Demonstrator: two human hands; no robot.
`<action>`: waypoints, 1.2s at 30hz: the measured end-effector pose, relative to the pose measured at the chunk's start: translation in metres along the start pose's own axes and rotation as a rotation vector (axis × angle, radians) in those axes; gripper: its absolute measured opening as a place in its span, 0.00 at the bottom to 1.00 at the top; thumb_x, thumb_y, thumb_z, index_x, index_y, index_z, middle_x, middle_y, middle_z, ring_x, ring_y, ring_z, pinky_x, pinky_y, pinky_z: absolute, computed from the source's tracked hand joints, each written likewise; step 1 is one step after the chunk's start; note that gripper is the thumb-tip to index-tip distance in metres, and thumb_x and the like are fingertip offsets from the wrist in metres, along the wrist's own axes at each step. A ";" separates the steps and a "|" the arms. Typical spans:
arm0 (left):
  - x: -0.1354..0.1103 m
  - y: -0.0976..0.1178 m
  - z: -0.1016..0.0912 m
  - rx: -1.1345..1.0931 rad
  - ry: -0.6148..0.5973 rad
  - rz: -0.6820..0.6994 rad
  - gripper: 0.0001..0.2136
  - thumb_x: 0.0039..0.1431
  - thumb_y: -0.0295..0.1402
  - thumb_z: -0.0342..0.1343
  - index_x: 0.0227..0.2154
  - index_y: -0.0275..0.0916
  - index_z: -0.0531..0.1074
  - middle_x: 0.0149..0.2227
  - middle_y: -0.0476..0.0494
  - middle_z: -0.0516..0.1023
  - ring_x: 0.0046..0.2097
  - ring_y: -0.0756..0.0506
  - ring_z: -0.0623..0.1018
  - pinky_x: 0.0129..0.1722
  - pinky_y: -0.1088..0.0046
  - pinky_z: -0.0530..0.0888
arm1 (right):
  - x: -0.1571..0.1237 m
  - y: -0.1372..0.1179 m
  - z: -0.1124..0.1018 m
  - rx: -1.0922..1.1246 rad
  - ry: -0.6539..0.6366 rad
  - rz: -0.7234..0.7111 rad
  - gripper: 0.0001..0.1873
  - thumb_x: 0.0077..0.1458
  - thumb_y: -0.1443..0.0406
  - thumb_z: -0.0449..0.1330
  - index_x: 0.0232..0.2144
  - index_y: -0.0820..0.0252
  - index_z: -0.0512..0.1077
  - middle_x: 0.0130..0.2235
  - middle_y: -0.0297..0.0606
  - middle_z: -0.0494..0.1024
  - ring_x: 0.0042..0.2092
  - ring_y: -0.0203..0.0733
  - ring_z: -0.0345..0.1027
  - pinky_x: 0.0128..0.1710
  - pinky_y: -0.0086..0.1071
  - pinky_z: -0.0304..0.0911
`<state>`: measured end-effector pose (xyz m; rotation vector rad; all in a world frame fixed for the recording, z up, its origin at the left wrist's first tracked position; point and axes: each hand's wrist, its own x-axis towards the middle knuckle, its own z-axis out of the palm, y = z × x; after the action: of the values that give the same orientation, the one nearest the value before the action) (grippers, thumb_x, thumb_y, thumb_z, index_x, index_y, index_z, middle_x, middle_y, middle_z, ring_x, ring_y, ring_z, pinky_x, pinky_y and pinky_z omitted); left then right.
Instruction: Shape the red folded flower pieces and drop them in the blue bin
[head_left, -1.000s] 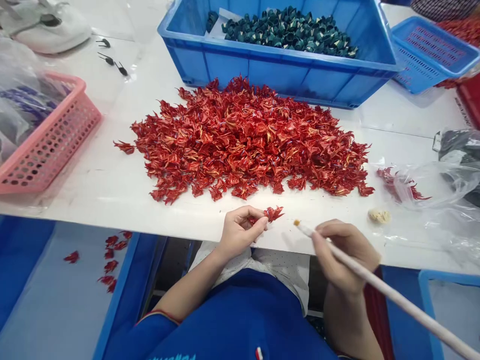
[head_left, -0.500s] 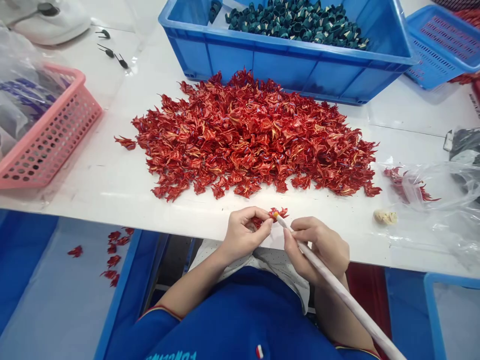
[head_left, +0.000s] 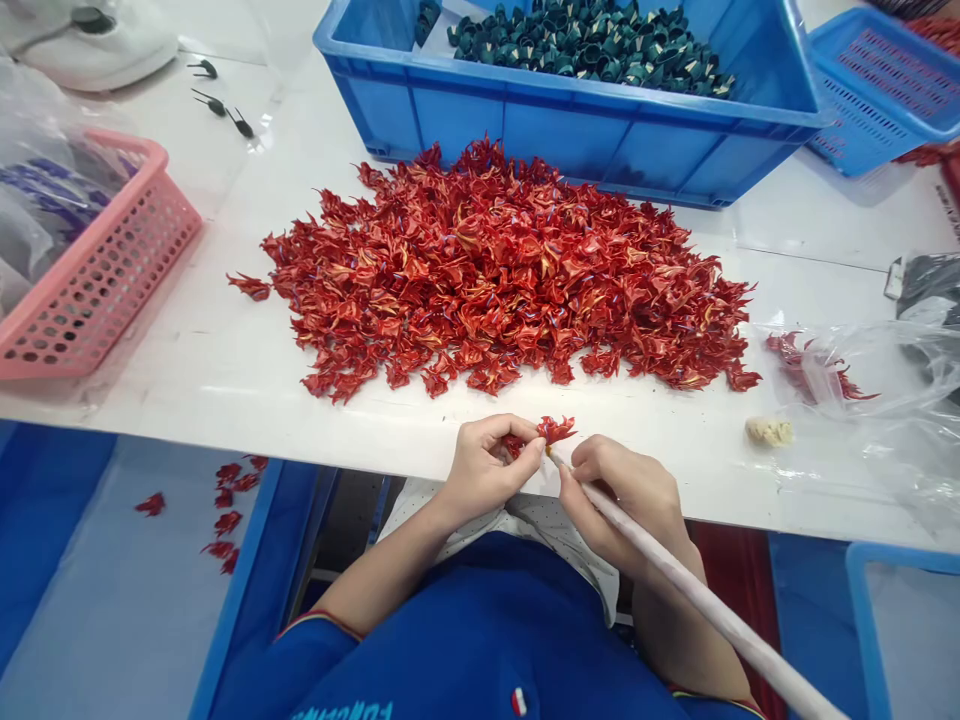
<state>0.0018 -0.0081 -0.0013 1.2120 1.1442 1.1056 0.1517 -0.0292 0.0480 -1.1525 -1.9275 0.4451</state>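
My left hand point(head_left: 491, 465) is closed in a pinch on a small red, pointed-petal piece point(head_left: 556, 430) that looks like a flower head. More red shows behind its curled fingers. My right hand point(head_left: 626, 500) grips a long white stick-like tool point(head_left: 675, 575), perhaps wrapped in tape, like a pen. Its yellowish tip point(head_left: 550, 452) is just below the red piece, close to my left fingertips; whether it touches cannot be made out. A large heap of similar red pieces point(head_left: 510, 280) lies on the white table beyond both hands.
Behind the heap stands a blue bin point(head_left: 570, 120) of dark green parts. A pink basket point(head_left: 97, 270) is at left. A crumpled pale lump point(head_left: 769, 432) and a clear plastic bag point(head_left: 900, 370) lie at right. Below the table's left edge, a blue-rimmed tray point(head_left: 135, 590) holds several red pieces.
The tool tip has moved down off the red piece to just beneath it, as my right hand shifted slightly left. My left hand keeps its pinch in nearly the same place.
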 end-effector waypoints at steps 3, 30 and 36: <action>0.000 0.000 0.000 -0.005 -0.005 -0.002 0.07 0.50 0.32 0.60 0.21 0.36 0.75 0.24 0.43 0.79 0.25 0.50 0.74 0.22 0.77 0.70 | -0.001 0.000 0.001 -0.015 0.066 -0.003 0.13 0.55 0.77 0.59 0.28 0.56 0.61 0.26 0.31 0.70 0.24 0.31 0.64 0.22 0.24 0.60; 0.002 0.004 -0.003 -0.096 -0.100 -0.086 0.10 0.50 0.37 0.62 0.22 0.36 0.71 0.20 0.47 0.74 0.19 0.53 0.68 0.18 0.79 0.64 | -0.003 0.001 0.007 0.242 0.234 0.339 0.09 0.49 0.73 0.60 0.26 0.56 0.65 0.19 0.25 0.66 0.19 0.31 0.60 0.16 0.24 0.55; -0.001 0.001 0.000 0.045 -0.083 0.022 0.07 0.51 0.33 0.59 0.22 0.36 0.71 0.22 0.46 0.75 0.22 0.52 0.69 0.20 0.78 0.66 | 0.002 0.007 0.016 0.148 0.119 0.175 0.13 0.47 0.75 0.57 0.22 0.56 0.58 0.19 0.24 0.65 0.17 0.27 0.54 0.16 0.23 0.51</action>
<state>0.0015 -0.0088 -0.0003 1.2959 1.0997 1.0413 0.1422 -0.0216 0.0345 -1.2272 -1.6699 0.5902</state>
